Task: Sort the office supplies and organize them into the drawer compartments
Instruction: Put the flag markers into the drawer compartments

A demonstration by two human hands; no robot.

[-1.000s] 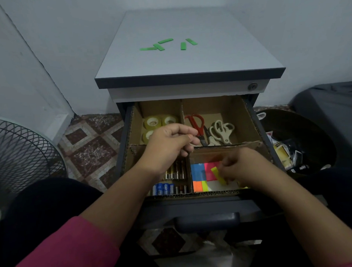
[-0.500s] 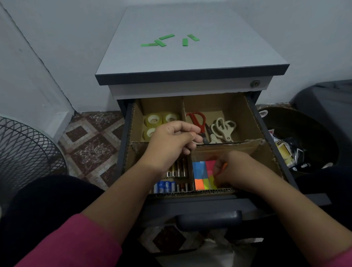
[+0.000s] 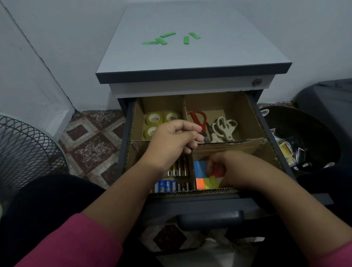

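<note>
While both forearms reach in over the drawer's dark front handle [image 3: 210, 220], the open drawer [image 3: 261, 116] serves as the landmark, lined with cardboard split into four compartments. Nearest, in its front-right compartment, the right hand [image 3: 232, 171] has its fingers curled down onto the coloured sticky notes [image 3: 204, 176], pinching at a pink one; what exactly it grips is partly hidden. In the front-left compartment lie batteries [image 3: 170, 182], blue ones at the front and gold ones behind. Above that compartment's far edge the left hand [image 3: 172, 142] hovers with fingers curled in and thumb against them; whether it holds anything I cannot tell. Farther in, the back-left compartment holds tape rolls [image 3: 155, 119], and the back-right one red scissors [image 3: 200, 119] beside beige scissors [image 3: 224, 127]. Beyond the drawer, green strips [image 3: 167, 40] lie on the cabinet top [image 3: 207, 54].
</note>
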